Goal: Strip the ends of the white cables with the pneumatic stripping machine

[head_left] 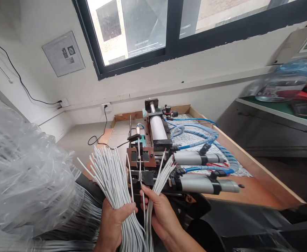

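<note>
Far left, clear plastic wrapping (24,168) spreads over more cable bundles, its edge running out of view, and the folds blur whatever sits deeper inside. Next, the left hand (116,220) is closed around a thick bundle of white cables (111,178), tips fanned toward the far side; the lower ends drop out of the picture, and the fingers behind the bundle are hidden. Centre now: the cable-stripping machine (140,157) stands on the table (264,194), and a single white cable (143,196) runs up to its front, the tip lost among the dark parts, so I can't tell how far in it reaches. Just right of that, the right hand (162,213) has thumb and fingertips together on that single cable, the palm wrapped round a smaller bundle (162,178) with some reddish tips; the curled fingers are partly covered. On to silver cylinders (197,183) and looping blue hoses (208,134), and at far right a shelf (279,108) holds a clear plastic container (282,87), smeared by blur and hard to read.
</note>
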Demonstrator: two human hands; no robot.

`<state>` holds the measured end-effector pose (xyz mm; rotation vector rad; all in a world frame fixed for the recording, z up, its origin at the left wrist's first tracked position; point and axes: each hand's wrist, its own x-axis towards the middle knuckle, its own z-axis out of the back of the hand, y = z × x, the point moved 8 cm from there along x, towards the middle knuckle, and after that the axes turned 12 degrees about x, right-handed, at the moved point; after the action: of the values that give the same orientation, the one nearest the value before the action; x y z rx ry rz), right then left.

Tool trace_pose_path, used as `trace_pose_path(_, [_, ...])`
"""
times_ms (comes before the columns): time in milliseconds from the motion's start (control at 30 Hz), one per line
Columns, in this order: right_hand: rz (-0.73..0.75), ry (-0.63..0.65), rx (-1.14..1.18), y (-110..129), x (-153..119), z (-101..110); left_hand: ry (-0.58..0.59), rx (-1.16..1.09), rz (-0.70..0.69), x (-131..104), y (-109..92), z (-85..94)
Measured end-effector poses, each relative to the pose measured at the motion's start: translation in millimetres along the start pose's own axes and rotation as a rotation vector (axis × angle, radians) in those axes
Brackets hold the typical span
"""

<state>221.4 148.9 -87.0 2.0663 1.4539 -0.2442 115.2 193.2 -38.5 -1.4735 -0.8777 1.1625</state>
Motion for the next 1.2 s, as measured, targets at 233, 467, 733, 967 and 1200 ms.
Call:
trace_pose_path(233, [0.01, 0.214, -0.249, -2, -13, -13, 0.171, 0.066, -0.085, -3, 1, -11.3])
trace_pose_path(467, [0.119, 0.158, -0.386, 4, -20, 6, 0.135, 0.034, 0.001, -4, 19, -3.8])
trace_pose_path(733, [0.04, 0.223, -0.342, 0, -17, -6, 0.134, 0.041, -0.033, -6, 14, -5.0])
trace_pose_path(967, [0.19, 0.161, -0.416, 10, -22, -2, 0.157, 0.062, -0.099, -7, 8, -5.7])
trace_pose_path(1200, [0.201, 0.038, -0.289, 14, -14, 6, 0.088, 0.006, 0.046, 2, 23, 4.1])
